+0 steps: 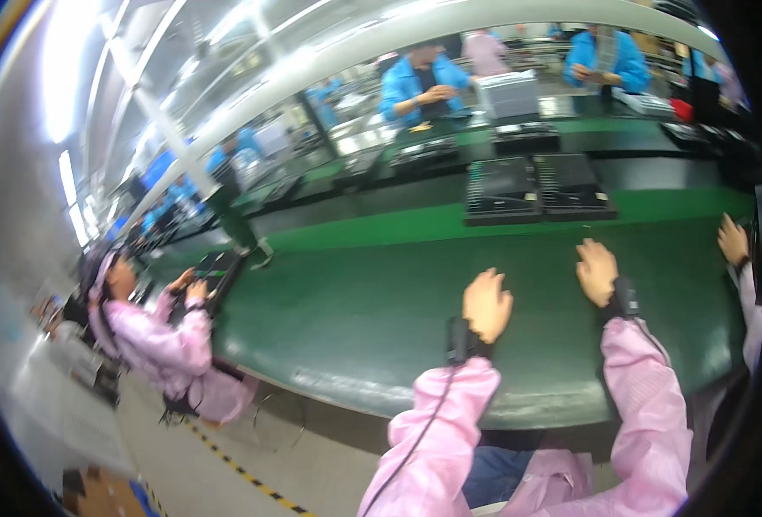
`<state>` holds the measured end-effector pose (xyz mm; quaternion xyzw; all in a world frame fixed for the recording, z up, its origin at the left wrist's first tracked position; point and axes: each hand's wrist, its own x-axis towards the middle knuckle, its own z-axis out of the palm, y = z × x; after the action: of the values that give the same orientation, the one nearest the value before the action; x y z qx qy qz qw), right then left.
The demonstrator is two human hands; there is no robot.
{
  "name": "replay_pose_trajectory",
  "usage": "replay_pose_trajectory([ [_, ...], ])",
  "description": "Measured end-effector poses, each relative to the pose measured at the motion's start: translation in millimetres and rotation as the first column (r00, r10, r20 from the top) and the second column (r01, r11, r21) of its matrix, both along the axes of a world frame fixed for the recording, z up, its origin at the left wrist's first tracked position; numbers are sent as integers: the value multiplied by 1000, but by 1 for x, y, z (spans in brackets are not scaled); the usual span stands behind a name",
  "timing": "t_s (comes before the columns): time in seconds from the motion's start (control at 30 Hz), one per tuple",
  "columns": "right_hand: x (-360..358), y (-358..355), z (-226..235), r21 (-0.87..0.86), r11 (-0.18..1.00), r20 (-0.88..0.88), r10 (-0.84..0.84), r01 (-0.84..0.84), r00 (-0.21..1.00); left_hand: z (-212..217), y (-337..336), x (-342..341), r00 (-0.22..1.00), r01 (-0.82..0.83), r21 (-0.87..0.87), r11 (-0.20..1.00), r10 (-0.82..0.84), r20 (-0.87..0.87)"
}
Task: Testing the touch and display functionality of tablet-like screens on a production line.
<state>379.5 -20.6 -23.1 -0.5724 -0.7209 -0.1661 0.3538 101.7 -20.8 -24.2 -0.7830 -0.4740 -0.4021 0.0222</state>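
Over the green work table (364, 319), my left hand (486, 306) holds nothing, its fingers loosely stretched forward and a little apart. My right hand (597, 271) is also bare and open, further forward and nearer to two flat black units. These units, a left one (500, 189) and a right one (574, 187), lie side by side past my fingertips on the brighter green strip. Neither hand touches them. Each of my wrists wears a black band with a small dark box and a cable along the pink sleeve.
At the left, a co-worker in pink (153, 332) handles a dark unit (217, 271). Another person's hand (733, 239) shows at the right edge. Across the line, people in blue (424, 82) work near a light-coloured stack (509, 95). A slanted pole (161, 125) rises at left.
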Motion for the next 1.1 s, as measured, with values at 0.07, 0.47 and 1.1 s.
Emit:
replay_pose_trajectory([
  [0.07, -17, -31, 8, -21, 1000, 35, 23, -22, 999, 9, -24, -7, 998, 23, -96, 995, -28, -53],
  [0.47, -67, -328, -29, -157, 988, -262, -34, -8, 965, -38, -289, -75, 990, -126, -79, 989, 131, 55],
  [1.1, 106, -290, -132, -645, 763, -685, -557, -36, 469, -320, -361, -187, 475, -164, -934, 317, 855, 207],
])
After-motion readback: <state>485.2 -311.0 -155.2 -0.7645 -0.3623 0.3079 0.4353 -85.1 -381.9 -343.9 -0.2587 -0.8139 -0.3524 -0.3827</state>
